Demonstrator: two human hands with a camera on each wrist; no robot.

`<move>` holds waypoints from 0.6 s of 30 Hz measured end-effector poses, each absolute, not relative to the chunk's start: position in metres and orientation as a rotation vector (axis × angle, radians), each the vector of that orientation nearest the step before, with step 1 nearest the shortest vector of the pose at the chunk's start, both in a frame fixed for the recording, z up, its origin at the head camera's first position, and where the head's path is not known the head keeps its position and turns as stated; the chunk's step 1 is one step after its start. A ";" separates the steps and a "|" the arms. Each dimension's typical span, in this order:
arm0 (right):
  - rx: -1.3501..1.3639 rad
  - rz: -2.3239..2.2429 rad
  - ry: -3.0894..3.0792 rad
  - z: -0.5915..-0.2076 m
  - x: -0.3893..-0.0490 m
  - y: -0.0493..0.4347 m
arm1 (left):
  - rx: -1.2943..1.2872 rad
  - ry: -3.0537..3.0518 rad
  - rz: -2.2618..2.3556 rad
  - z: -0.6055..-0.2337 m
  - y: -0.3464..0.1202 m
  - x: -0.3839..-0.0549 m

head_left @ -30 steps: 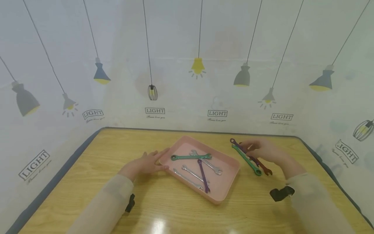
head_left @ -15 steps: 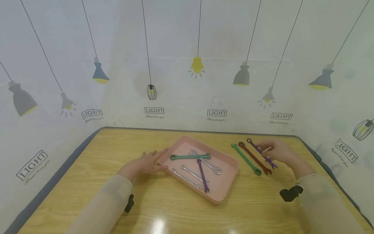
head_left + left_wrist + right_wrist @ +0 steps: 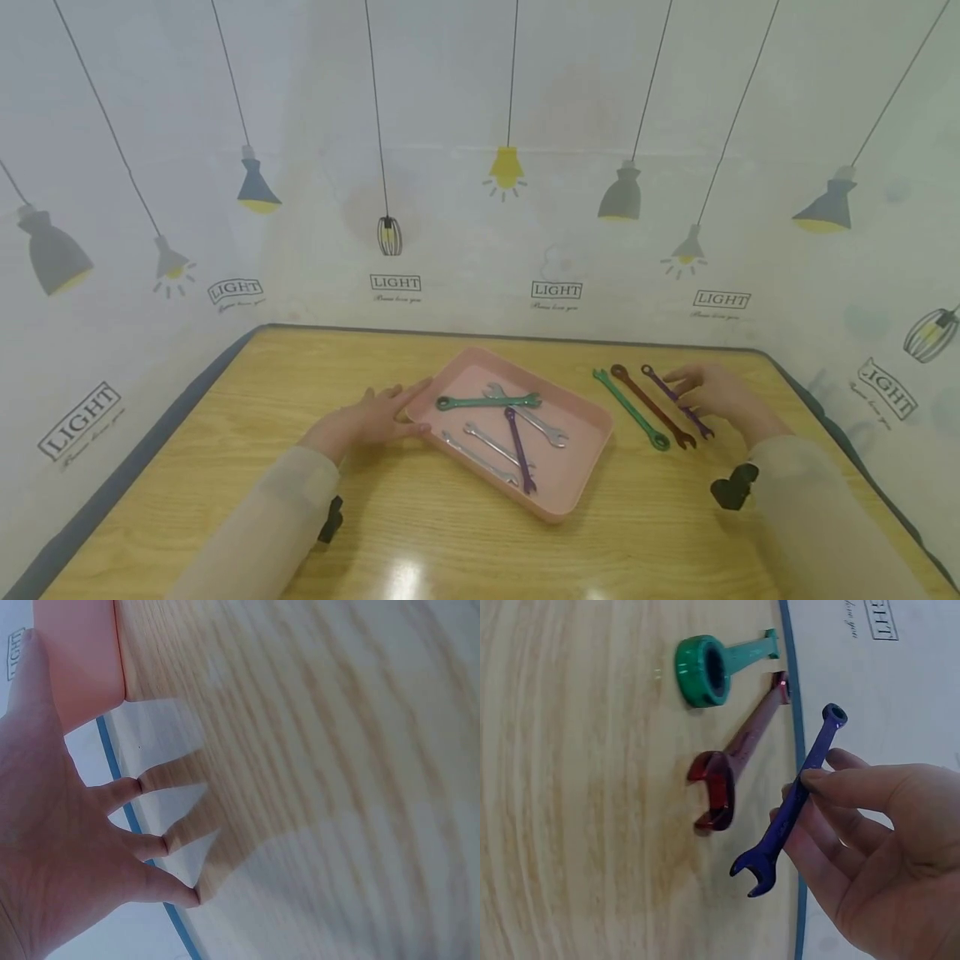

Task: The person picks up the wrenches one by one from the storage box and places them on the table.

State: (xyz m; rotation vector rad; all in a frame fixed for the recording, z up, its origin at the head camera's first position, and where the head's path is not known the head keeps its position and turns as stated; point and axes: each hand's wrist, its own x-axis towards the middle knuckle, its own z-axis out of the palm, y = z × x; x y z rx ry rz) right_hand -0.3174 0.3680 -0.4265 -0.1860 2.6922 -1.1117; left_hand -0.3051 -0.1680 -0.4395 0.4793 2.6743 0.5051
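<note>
My right hand (image 3: 712, 395) pinches a purple combination wrench (image 3: 786, 811) by its middle, thumb on top and fingers beneath, low over the table's right side. Left of it lie a red wrench (image 3: 652, 407) and a green wrench (image 3: 632, 410), roughly parallel to it. With fingers spread, my left hand (image 3: 375, 417) touches the left corner of a pink tray (image 3: 592, 467); in the left wrist view several fingertips rest on the table while the thumb lies along the tray's wall (image 3: 82, 660). Inside the tray are a green wrench (image 3: 487, 402), a purple wrench (image 3: 521, 450) and several silver wrenches (image 3: 536, 425).
The wooden table (image 3: 300, 517) has a dark blue edge at the back and sides. Behind it stands a pale wall covering (image 3: 450, 183) printed with hanging lamps. A black strap piece (image 3: 733, 487) sits at my right wrist.
My right hand has moved right with the purple wrench, away from the red and green ones, and spaced it beside them. The left hand and the tray have stayed in place.
</note>
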 end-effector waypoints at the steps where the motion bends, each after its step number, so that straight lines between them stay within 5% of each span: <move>1: -0.181 -1.112 2.695 -0.429 -0.319 0.368 | 0.482 2.675 0.502 -0.439 -0.168 -0.305; 18: -0.117 -1.036 2.818 -0.449 -0.337 0.367 | 0.527 2.676 0.507 -0.444 -0.171 -0.307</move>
